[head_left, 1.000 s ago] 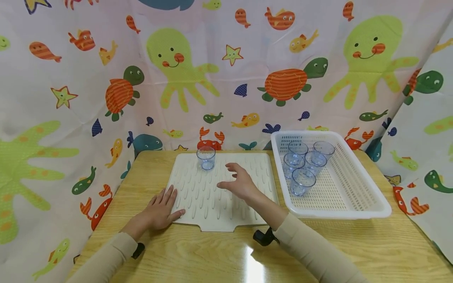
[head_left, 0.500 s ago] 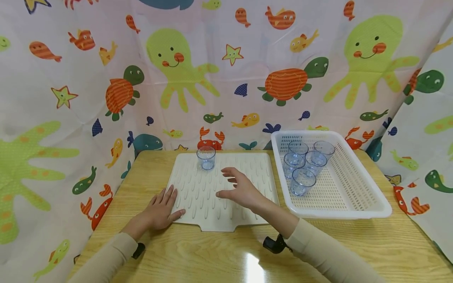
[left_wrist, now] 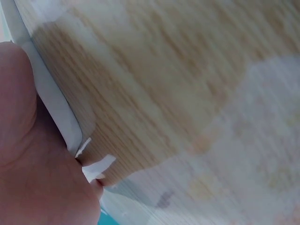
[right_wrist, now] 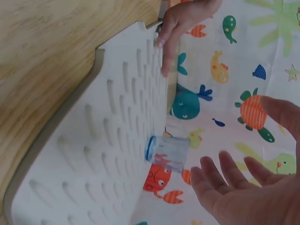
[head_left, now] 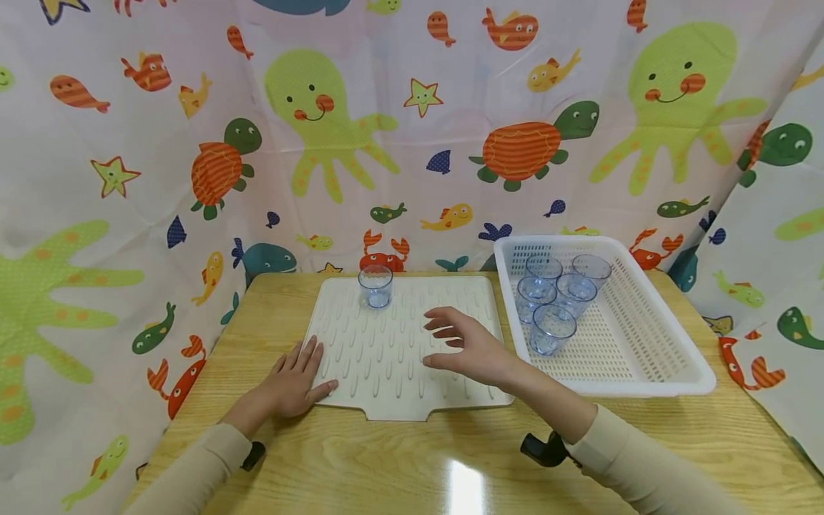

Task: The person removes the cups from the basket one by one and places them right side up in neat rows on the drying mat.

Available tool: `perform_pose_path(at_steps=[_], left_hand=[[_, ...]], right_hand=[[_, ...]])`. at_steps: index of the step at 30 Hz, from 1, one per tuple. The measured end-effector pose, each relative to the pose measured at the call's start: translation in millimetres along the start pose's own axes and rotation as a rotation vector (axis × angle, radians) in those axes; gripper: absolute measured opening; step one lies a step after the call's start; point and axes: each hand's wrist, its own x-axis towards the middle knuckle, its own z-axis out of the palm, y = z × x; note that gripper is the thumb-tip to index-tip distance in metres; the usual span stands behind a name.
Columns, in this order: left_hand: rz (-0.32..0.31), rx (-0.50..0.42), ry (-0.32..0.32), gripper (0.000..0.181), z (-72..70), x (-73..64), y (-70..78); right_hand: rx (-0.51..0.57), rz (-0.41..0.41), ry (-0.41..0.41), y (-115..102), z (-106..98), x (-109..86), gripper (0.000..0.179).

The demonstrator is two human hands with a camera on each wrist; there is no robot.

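A white draining board (head_left: 399,357) with raised oval ridges lies on the wooden table. Near its back left corner one clear bluish cup (head_left: 376,287) stands upright; the right wrist view also shows this cup (right_wrist: 168,153). My left hand (head_left: 292,383) rests flat at the board's left edge, the thumb over its front left corner. Above the right half of the board hovers my right hand (head_left: 473,348), fingers bent loosely and thumb apart, holding nothing. In the right wrist view the fingers (right_wrist: 213,173) are spread with a gap to the thumb.
To the right of the board stands a white plastic basket (head_left: 644,392) with slotted walls. Several clear bluish cups (head_left: 552,329) stand in its left part. A curtain (head_left: 412,172) printed with sea animals hangs behind the table and along both sides.
My right hand has moved to the right, away from the cup on the board and toward the basket. My left hand, the board and the cups have stayed put.
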Motion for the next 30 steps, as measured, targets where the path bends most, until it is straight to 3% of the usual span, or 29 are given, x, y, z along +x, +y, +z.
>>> perform_pose_path(at_steps=[7, 15, 24, 30], left_hand=[[-0.004, -0.015, -0.01, 0.101, -2.0, -2.0, 5.6], [0.003, -0.011, 0.016, 0.097, -5.0, -3.7, 7.0], [0.004, -0.02, 0.001, 0.099, -13.5, -8.0, 12.0], [0.001, -0.007, 0.007, 0.095, -9.3, -7.6, 8.1]], right_hand=[[-0.04, -0.047, -0.04, 4, -29, -25.3, 0.065], [-0.145, -0.055, 0.012, 15, -56, -50.5, 0.058], [-0.208, -0.021, 0.06, 20, -81, -71.5, 0.057], [-0.252, -0.002, 0.077, 21, -96, -83.1, 0.059]])
